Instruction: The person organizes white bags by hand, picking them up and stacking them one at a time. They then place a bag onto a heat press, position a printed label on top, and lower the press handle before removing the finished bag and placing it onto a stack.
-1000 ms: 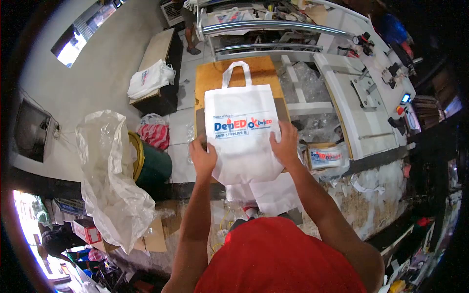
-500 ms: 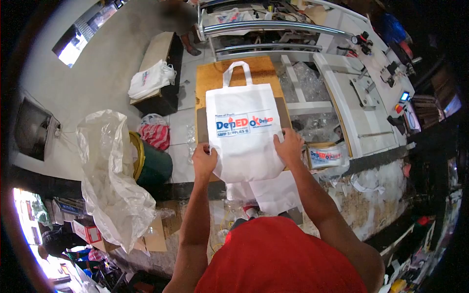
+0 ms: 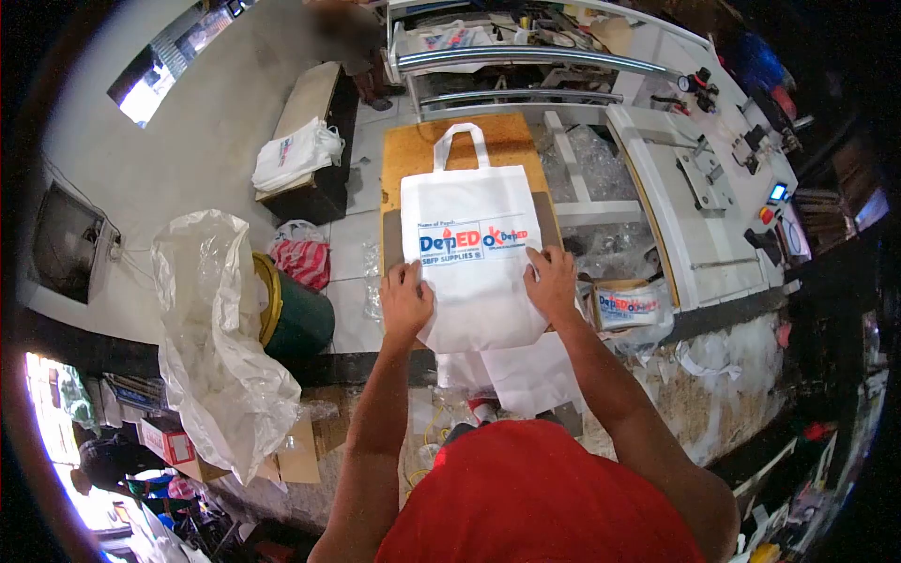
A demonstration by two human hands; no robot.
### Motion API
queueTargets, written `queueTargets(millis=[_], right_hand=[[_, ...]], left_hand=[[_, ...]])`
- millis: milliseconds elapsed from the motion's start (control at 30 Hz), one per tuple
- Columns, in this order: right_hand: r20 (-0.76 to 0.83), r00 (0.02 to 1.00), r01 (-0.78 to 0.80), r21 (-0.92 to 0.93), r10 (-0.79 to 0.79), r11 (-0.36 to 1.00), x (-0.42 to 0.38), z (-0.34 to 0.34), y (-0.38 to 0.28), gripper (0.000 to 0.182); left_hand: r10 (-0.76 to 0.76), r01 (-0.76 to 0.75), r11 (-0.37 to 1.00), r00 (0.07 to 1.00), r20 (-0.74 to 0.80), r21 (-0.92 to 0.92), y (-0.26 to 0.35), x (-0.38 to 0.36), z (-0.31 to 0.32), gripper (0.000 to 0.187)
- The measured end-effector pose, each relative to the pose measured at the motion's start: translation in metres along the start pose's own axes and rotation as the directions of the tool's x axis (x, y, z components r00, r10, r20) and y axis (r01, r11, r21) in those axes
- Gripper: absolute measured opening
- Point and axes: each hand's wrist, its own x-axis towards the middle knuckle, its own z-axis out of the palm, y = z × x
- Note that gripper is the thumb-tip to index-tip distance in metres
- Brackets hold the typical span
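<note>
A white tote bag printed in blue and red lies flat on a brown board, its handle loop pointing away from me. My left hand rests on the bag's left edge, fingers bent over the fabric. On the right edge, my right hand lies with its thumb and fingertips on the cloth. Whether either hand pinches the fabric is hard to see. More white cloth hangs below the bag at the board's near end.
Left of the board stand a green bin and a large clear plastic bag. White bags lie on a bench. Metal rails cross the far side; a white machine and a box of printed items are on the right.
My left hand has shifted from gripping the bag's lower left edge to lying further over its fabric, knuckles up. The camera view has moved slightly.
</note>
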Motion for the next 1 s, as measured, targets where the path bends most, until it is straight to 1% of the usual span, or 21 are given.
queueTargets(millis=[133, 433, 600, 767, 800, 833, 867, 900, 933, 967, 1000], right_hand=[[0.015, 0.999, -0.029, 0.009, 0.029, 1.000, 0.001, -0.001, -0.002, 0.038], [-0.035, 0.999, -0.005, 0.009, 0.005, 1.000, 0.001, -0.003, -0.003, 0.034], [-0.017, 1.000, -0.026, 0.018, 0.026, 1.000, 0.002, -0.003, -0.004, 0.035], [-0.003, 1.000, -0.023, 0.038, 0.023, 0.999, 0.003, -0.003, -0.001, 0.037], [-0.058, 0.998, -0.023, 0.069, 0.027, 0.997, 0.004, -0.004, 0.000, 0.036], [-0.114, 0.993, -0.021, 0.099, 0.033, 0.995, 0.006, -0.006, 0.001, 0.035], [-0.114, 0.993, -0.019, 0.100, 0.031, 0.995, 0.006, -0.011, 0.007, 0.035], [-0.234, 0.972, -0.011, 0.114, 0.037, 0.993, 0.008, -0.022, 0.020, 0.034], [-0.350, 0.936, 0.002, 0.127, 0.043, 0.992, 0.011, -0.035, 0.036, 0.032], [-0.383, 0.919, -0.071, 0.072, 0.094, 0.995, 0.013, -0.053, 0.063, 0.029], [-0.455, 0.884, -0.081, 0.078, 0.108, 0.994, 0.015, -0.085, 0.086, 0.026]], left_hand=[[0.000, 0.000, 1.000, 1.000, -0.012, 0.023, -0.002, -0.001, 0.003, 0.044], [0.005, -0.005, 1.000, 1.000, -0.026, 0.030, -0.004, -0.002, 0.006, 0.044], [0.001, 0.000, 1.000, 1.000, -0.029, 0.029, -0.005, -0.003, 0.005, 0.044], [-0.014, 0.013, 1.000, 0.999, -0.036, -0.027, -0.002, -0.002, 0.001, 0.046], [-0.015, 0.015, 1.000, 0.999, -0.037, -0.026, -0.004, -0.002, 0.001, 0.046], [-0.015, 0.010, 0.997, 0.997, -0.069, -0.081, -0.008, -0.002, 0.004, 0.045], [-0.017, 0.003, 0.991, 0.995, -0.101, -0.136, -0.012, -0.003, 0.006, 0.045], [-0.019, 0.005, 0.991, 0.994, -0.104, -0.134, -0.016, -0.002, 0.007, 0.045], [-0.022, 0.000, 0.985, 0.992, -0.124, -0.173, -0.019, -0.002, 0.007, 0.042], [-0.027, -0.004, 0.977, 0.989, -0.143, -0.212, -0.021, -0.002, 0.008, 0.040], [-0.031, 0.000, 0.977, 0.989, -0.146, -0.212, -0.023, -0.004, 0.008, 0.040]])
